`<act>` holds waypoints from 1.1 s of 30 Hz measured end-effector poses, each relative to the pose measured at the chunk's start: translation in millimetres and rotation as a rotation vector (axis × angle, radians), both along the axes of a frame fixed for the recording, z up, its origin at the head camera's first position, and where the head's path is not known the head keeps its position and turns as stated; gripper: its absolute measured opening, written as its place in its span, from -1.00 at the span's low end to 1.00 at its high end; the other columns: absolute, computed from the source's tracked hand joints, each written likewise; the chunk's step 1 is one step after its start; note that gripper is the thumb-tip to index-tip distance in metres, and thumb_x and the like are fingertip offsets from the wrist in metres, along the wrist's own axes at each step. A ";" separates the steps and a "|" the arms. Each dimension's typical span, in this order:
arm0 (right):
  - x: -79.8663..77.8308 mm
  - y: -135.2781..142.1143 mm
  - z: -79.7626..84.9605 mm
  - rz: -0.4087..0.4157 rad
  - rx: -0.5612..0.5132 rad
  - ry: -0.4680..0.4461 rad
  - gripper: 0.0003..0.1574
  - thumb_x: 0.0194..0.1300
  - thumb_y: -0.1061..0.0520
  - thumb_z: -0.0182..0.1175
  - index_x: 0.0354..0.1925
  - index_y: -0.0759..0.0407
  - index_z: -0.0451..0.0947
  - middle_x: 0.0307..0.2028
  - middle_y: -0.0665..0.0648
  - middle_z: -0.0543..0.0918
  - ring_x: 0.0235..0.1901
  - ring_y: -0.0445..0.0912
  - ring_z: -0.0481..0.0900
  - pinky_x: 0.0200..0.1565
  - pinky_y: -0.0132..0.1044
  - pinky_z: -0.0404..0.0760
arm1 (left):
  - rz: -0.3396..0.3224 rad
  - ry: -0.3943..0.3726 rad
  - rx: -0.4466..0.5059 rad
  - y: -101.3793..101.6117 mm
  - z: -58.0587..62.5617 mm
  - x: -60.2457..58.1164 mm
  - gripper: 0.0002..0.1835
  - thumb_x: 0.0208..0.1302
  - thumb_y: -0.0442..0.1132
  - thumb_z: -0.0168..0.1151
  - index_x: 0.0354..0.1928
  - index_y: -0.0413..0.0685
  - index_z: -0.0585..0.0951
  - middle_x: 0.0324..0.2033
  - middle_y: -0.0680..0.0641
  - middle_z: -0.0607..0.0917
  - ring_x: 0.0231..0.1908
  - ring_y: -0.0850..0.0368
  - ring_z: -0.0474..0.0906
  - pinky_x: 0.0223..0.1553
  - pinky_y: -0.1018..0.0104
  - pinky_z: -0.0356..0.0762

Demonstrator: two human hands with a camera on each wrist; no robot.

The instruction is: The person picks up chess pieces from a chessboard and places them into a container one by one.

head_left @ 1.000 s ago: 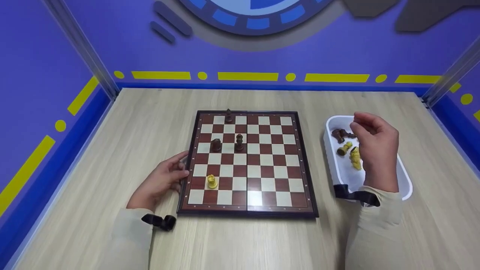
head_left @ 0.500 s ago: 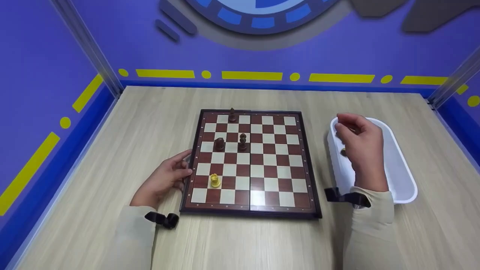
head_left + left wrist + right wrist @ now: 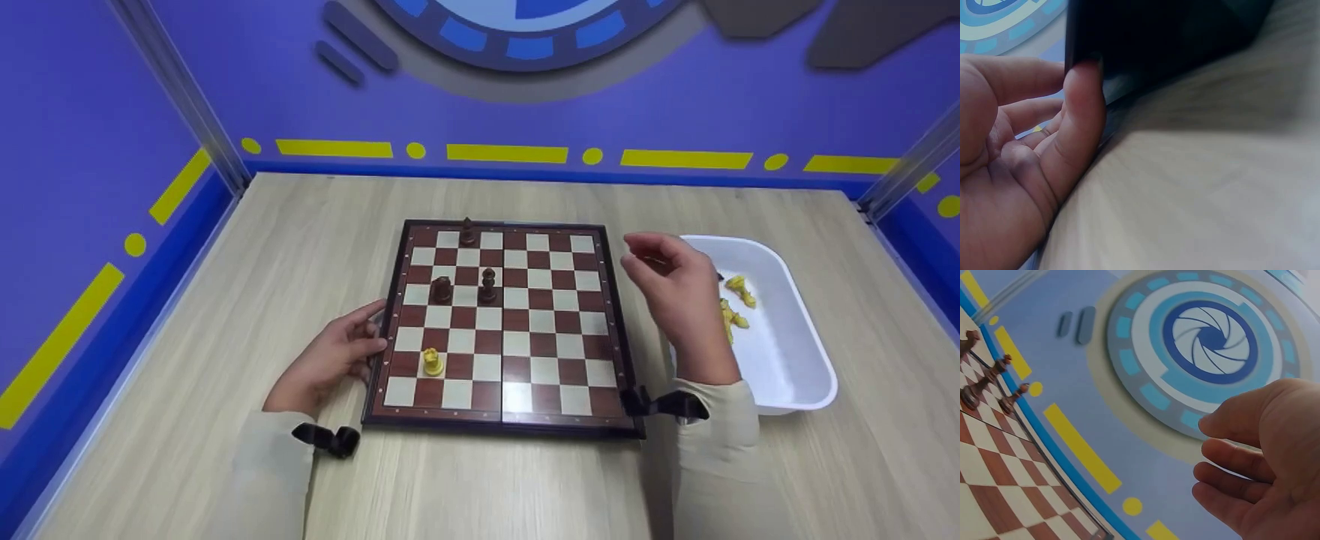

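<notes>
My left hand (image 3: 330,356) lies at the left edge of the chessboard (image 3: 626,375), thumb and index fingertip against the rim. The left wrist view shows that thumb (image 3: 1081,101) up against the board's dark side. My right hand (image 3: 675,292) hangs between the board and the white tray (image 3: 787,375), thumb and fingers loosely bent. Nothing shows between them in the right wrist view. On the board stand a yellow rook (image 3: 432,362), a dark knight (image 3: 442,289), a tall dark piece (image 3: 488,286) and a smaller dark piece (image 3: 467,233) at the far edge.
Several yellow chess pieces (image 3: 739,291) lie in the tray, partly hidden behind the right hand and wrist. Blue-purple panels (image 3: 510,112) wall in the wooden table (image 3: 480,487) at the back and both sides.
My right hand has moved left from over the tray toward the board's right edge, uncovering pieces in the tray. The left hand stays at the board's edge. The view has shifted slightly.
</notes>
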State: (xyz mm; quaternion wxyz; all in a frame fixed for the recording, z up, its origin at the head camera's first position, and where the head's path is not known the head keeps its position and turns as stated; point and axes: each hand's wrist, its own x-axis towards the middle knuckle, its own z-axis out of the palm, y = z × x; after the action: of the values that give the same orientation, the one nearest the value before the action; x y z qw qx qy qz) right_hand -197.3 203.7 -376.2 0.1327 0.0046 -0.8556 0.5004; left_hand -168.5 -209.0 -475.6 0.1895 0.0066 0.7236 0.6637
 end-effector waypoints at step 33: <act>14.6 -76.6 -19.0 0.340 0.139 0.154 -0.69 0.13 0.08 0.25 -0.10 0.00 0.58 -0.15 -0.03 0.58 -0.12 -0.17 0.54 0.02 -0.28 0.58 | -0.005 0.010 0.032 -0.5 -2.0 -0.9 -0.29 0.21 -0.40 0.11 0.37 0.13 0.13 -0.28 -0.02 0.33 -0.52 0.20 0.49 -0.65 0.31 0.57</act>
State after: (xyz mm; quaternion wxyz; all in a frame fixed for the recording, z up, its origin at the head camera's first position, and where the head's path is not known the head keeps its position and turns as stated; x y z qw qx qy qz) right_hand -182.7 127.1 -395.2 0.1107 0.1962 -0.8624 0.4533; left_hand -169.4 -209.5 -477.5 0.1873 0.0149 0.7139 0.6746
